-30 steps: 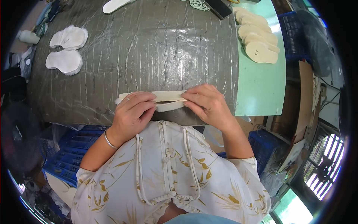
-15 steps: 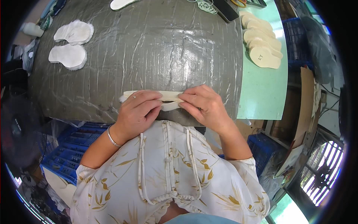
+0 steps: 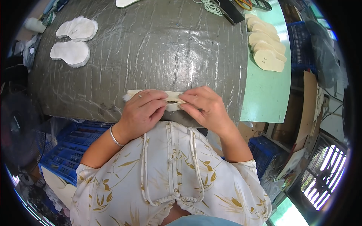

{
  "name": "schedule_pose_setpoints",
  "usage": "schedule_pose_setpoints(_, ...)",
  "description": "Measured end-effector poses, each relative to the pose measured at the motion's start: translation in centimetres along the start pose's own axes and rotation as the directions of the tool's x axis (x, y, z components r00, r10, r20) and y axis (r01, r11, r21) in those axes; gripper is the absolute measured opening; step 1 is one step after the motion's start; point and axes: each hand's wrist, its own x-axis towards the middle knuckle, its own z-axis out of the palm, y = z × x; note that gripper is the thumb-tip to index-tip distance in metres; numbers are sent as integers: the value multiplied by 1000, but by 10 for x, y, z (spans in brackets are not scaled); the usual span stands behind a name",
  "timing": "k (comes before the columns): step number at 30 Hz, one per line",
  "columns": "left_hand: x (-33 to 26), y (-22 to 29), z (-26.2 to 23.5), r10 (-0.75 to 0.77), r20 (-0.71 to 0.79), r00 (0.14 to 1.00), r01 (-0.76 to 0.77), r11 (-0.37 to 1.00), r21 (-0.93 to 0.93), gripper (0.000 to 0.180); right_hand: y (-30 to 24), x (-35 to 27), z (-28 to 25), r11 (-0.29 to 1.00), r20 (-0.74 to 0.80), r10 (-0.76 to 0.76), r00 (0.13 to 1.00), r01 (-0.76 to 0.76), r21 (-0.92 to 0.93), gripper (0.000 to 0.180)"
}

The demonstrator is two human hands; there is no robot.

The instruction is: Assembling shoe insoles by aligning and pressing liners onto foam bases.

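While both hands work at the near edge of the bench, the scene reads as follows.

Piece in hand: a cream insole-shaped strip [image 3: 171,97], long and narrow, lies flat along the near edge of the grey wrapped worktop [image 3: 151,52], with a fluffy tuft showing at its left end.

Left hand [image 3: 141,113]: it rests on the left half of the strip, fingers curled and pressed close together, tips bearing down on the upper layer; a ring and a wrist bangle show.

Right hand [image 3: 205,107]: it meets the left at the middle of the strip, thumb and forefinger pinching its edge, the other fingers folded alongside.

Layers: a thinner pale layer appears to sit on a thicker one; whether they are fully joined cannot be told, since the hands cover most of the seam.

Done, by judgement: two fleecy white insole pieces [image 3: 73,41] lie side by side at the far left of the worktop, well apart from the hands, and look like set-aside work.

Left, by judgement: a fanned stack of tan insoles [image 3: 266,45] on the green side table [image 3: 267,94] at the right looks like stock awaiting the same handling, so most of the batch seems still ahead.

Far edge: coiled white cord [image 3: 209,5] and a dark flat tool [image 3: 232,11] lie beyond reach.
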Motion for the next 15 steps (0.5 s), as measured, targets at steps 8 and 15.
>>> schedule_pose_setpoints(8,-1,0,1,-14,-1,1000,14,1000,-9,19,-2,3,14,999,-88,-20,996,17,-29,17)
schedule_pose_setpoints(15,-2,-2,0,-8,2,1000,8,1000,-5,19,-8,6,16,998,-48,50,998,-48,51,21)
